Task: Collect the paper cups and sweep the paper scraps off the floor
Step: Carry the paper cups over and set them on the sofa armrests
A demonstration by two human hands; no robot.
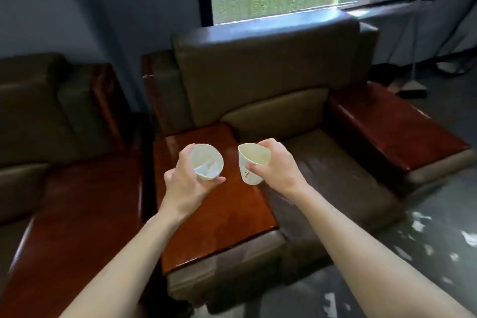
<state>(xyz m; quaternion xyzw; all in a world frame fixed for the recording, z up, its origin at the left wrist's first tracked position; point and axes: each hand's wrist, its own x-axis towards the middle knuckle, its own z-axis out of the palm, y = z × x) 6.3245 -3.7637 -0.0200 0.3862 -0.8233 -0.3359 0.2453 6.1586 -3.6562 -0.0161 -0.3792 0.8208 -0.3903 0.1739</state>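
Observation:
My left hand (184, 183) grips a white paper cup (207, 161) tilted toward me, with crumpled white paper inside it. My right hand (277, 166) grips a second white paper cup (251, 165) with a gold mark on its side; its inside looks empty. Both cups are held above the glossy wooden armrest (214, 227) of a brown armchair, a small gap between them. Several white paper scraps (418, 226) lie on the dark floor at the lower right, and another scrap (330, 304) lies near the bottom edge.
The brown armchair (271, 67) stands under a window, with a second wooden armrest (392, 126) on its right. Another sofa (38, 111) stands at the left. A broom head and handle (413, 85) lean by the wall at the far right.

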